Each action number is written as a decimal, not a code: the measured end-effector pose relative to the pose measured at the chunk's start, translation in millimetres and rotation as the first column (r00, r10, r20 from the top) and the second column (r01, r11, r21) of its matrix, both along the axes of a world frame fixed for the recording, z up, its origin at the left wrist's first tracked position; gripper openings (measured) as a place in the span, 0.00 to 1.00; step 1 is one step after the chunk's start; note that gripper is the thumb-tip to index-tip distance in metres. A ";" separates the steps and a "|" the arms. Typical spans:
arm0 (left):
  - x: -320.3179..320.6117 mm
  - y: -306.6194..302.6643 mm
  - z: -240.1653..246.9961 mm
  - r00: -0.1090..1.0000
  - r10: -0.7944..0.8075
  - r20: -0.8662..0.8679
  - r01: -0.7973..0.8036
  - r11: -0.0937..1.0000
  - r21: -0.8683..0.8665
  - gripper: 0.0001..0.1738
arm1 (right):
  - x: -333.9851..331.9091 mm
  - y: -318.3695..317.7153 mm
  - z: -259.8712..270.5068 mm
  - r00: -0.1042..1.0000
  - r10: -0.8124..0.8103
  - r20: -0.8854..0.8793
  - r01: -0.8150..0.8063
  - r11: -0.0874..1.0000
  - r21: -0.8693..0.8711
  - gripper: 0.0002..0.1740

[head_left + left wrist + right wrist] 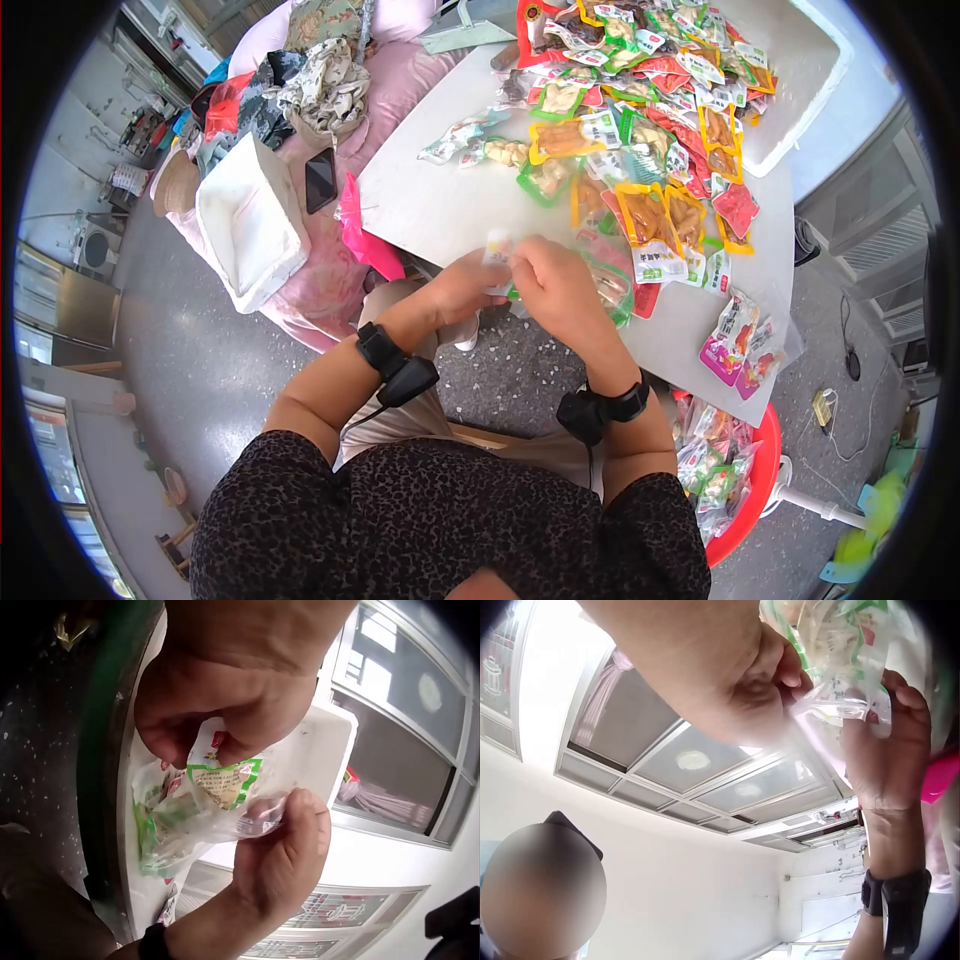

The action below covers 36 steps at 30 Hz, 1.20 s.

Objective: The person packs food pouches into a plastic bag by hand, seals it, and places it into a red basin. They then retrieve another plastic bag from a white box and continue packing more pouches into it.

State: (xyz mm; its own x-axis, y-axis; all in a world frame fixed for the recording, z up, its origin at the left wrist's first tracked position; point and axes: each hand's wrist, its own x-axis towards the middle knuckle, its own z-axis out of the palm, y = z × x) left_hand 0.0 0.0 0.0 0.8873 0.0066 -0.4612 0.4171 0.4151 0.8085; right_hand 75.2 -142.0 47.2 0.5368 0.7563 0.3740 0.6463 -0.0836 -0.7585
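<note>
Both hands meet over the near table edge in the head view. My left hand (466, 288) pinches a small green-edged food packet (225, 776) by its white printed end. My right hand (560, 292) grips the edge of a clear plastic bag (206, 823), its fingers curled on the film in the left wrist view. The packet overlaps the bag's mouth there, and more green-edged packets (150, 832) show in or behind the film. In the right wrist view the left hand (889, 754) is beside the bag, facing the right hand (769, 682).
A large heap of vacuum-sealed food packets (650, 130) covers the far table (420, 195), running into a white foam bin (815, 100). Purple-and-white packets (732, 335) lie near the right edge. Below stands a red basin (768, 470) of packets. A white foam box (245, 225) and phone (320, 180) sit left.
</note>
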 end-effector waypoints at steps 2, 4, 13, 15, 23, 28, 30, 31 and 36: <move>2.6 -4.2 -0.4 0.998 0.043 0.040 -0.044 0.999 0.022 0.23 | 0.6 -0.2 0.0 1.000 0.005 -0.014 -0.004 0.998 0.064 0.04; -2.7 -8.9 -9.8 0.990 -0.008 0.143 -0.009 0.993 0.115 0.18 | -1.2 0.6 -0.9 0.997 -0.037 -0.071 0.049 0.983 0.176 0.05; -10.5 -14.6 -1.3 0.911 -0.222 0.347 -0.082 0.727 0.682 0.15 | 0.3 -2.0 5.9 1.000 -0.007 -0.024 0.010 0.988 0.153 0.06; -10.8 -17.3 7.5 0.956 -0.192 0.222 0.041 0.836 0.547 0.14 | -5.5 0.4 6.0 1.000 0.011 0.019 -0.013 0.990 0.137 0.06; -8.7 -1.3 -7.9 0.996 -0.090 -0.003 0.083 0.903 0.421 0.16 | -10.6 3.8 3.2 0.987 0.106 -0.122 -0.087 0.984 0.153 0.05; -6.6 -15.8 17.0 0.939 0.344 0.010 -0.341 0.934 -0.106 0.15 | -9.1 4.4 1.7 1.000 0.030 0.005 -0.031 0.984 0.173 0.04; -4.4 -12.5 4.1 0.948 0.221 0.231 -0.298 0.873 0.387 0.12 | -11.7 7.3 -0.1 0.998 0.003 0.067 -0.013 0.989 0.147 0.04; -3.4 -12.4 -0.7 0.944 -0.011 0.331 -0.266 0.568 0.779 0.10 | -15.2 10.0 -4.7 0.995 -0.008 0.096 -0.003 0.993 0.118 0.04; -3.2 -21.1 -9.5 0.907 -0.271 0.321 -0.095 0.613 0.784 0.09 | -19.1 16.2 -16.2 0.989 -0.016 0.149 0.008 0.999 0.053 0.05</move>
State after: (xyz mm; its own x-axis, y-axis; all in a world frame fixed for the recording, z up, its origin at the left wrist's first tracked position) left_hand -3.2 -21.1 -9.5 0.9933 0.1061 0.0456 0.0082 -0.4582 0.8888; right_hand 56.1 -125.8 31.1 0.4808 0.7276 0.4894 0.7516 -0.0545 -0.6573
